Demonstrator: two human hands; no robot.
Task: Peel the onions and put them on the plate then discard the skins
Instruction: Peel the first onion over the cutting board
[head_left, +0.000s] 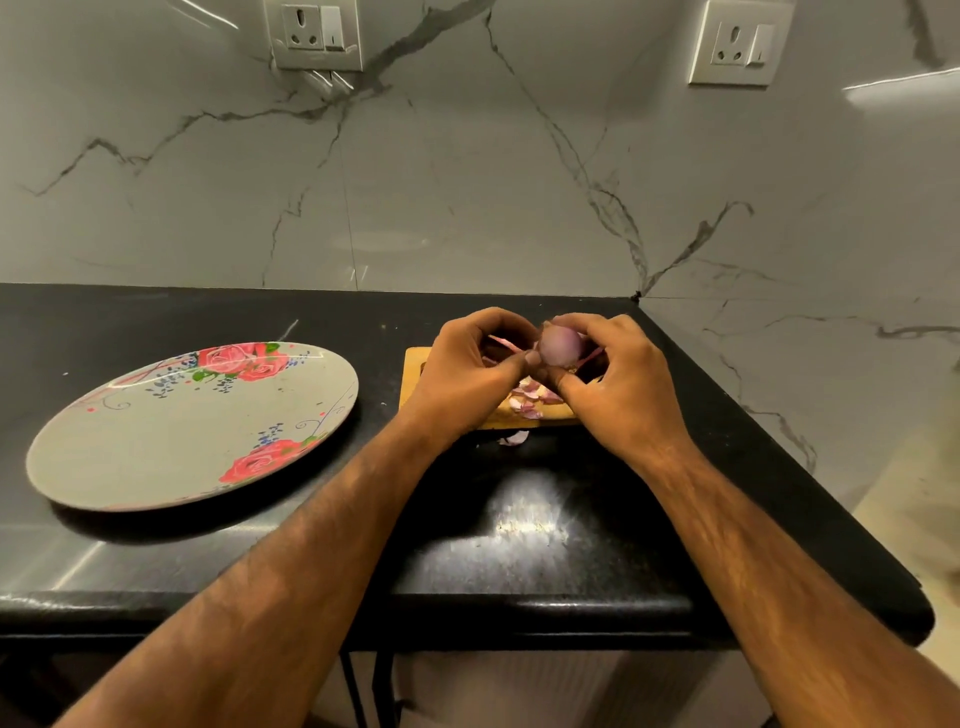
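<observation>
A small purple onion (560, 345) is held up above a wooden cutting board (413, 374). My right hand (618, 384) grips the onion from the right and below. My left hand (467, 374) pinches a strip of pink skin (501, 342) that peels away from the onion's left side. Loose pink skins (530, 397) lie on the board under my hands, and one piece (514, 438) lies on the counter just in front of the board. A grey plate with red roses (156, 457) sits to the left with nothing on it.
The black countertop (519, 545) ends in a front edge near me and a slanted right edge. A marble wall (467, 182) with two sockets stands close behind the board.
</observation>
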